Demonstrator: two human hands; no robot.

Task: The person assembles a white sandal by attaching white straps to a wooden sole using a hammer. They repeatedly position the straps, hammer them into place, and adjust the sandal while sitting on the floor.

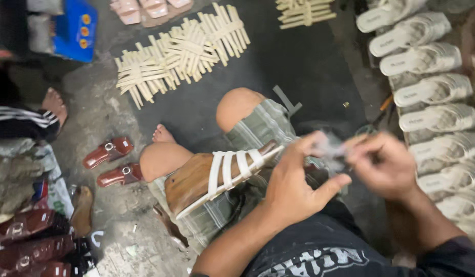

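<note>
Both hands, left [294, 179] and right [383, 164], pinch a blurred whitish scrap [330, 150] beside the white-strapped wooden sandal [217, 177] on the lap.

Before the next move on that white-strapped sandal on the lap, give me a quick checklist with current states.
1. Sandal resting on the lap: ok.
2. Left hand on the sandal's strap end: ok.
3. What the right hand pinches: cannot tell, blurred.
4. White straps lying in even rows across the wooden form: ok.
5. Row of finished white sandals apart from both hands: ok.
6. Woven strap pieces lying on the dark mat: ok.
</note>
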